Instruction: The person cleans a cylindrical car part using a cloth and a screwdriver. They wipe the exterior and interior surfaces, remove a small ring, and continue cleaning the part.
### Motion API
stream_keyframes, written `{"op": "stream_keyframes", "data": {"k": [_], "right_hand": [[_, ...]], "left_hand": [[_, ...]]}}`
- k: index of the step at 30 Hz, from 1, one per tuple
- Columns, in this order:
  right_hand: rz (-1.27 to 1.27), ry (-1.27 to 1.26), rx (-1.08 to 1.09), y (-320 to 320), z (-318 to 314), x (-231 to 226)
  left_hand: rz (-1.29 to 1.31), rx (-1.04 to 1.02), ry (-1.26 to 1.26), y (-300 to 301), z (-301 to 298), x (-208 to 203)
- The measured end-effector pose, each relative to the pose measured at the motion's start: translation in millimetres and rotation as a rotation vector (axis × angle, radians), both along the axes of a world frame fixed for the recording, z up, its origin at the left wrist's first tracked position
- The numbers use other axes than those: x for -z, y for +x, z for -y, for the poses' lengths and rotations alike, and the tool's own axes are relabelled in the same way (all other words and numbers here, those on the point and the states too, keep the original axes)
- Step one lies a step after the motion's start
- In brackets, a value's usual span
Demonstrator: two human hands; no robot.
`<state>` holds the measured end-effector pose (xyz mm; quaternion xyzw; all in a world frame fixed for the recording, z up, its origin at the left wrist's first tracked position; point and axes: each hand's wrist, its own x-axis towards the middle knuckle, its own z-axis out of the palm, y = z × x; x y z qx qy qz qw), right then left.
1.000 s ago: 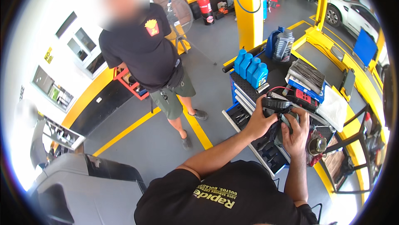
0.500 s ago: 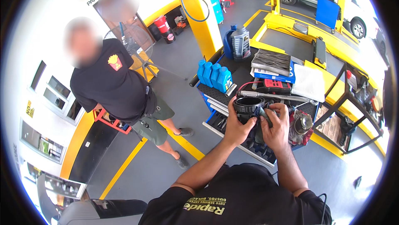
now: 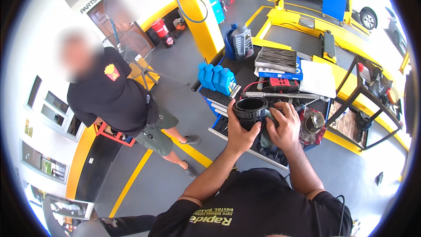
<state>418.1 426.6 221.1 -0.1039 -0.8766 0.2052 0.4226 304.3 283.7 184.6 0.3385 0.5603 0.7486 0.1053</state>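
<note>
My left hand (image 3: 239, 136) is wrapped round the near left side of a black, hollow, round plastic part (image 3: 249, 113) with a ribbed rim and an open top. Its exact kind does not show. In my right hand (image 3: 285, 125) a crumpled blue-grey rag (image 3: 265, 138) is pinched against the right side of the part. Both hands are above the front edge of a tool cart (image 3: 223, 126) with a drawer pulled out. Just beyond the part lies a long metal torque wrench (image 3: 280, 95). A round metal piece (image 3: 314, 123) sits on red cloth to the right.
Blue bottles (image 3: 217, 78), a grey oil jug (image 3: 242, 42), a pleated filter (image 3: 277, 58) and a red-and-black device (image 3: 283, 85) crowd the cart top. A black metal frame (image 3: 351, 105) stands at right. Another person (image 3: 112, 83) stands at left, near a fan (image 3: 131, 48).
The whole view has shifted, so most things appear farther left. More of the rag shows between my hands. My left hand still grips the black part.
</note>
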Motion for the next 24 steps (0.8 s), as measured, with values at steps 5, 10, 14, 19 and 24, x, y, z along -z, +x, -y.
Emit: {"op": "stream_keyframes", "data": {"k": [5, 10, 14, 19, 24], "right_hand": [[-0.024, -0.078, -0.036, -7, 16, 4], [-0.046, -0.06, -0.111, -8, 23, 8], [0.001, -0.005, -0.131, -7, 27, 8], [0.114, 0.055, -0.009, -7, 26, 2], [0.141, -0.018, -0.004, -8, 21, 1]], "left_hand": [[-0.047, -0.043, 0.004, -6, 3, -3], [-0.034, -0.12, -0.001, -11, 3, -2], [0.029, -0.136, -0.01, -18, 2, -2], [-0.037, -0.191, -0.028, -15, -1, -2], [-0.116, -0.212, -0.054, -15, -6, -1]]}}
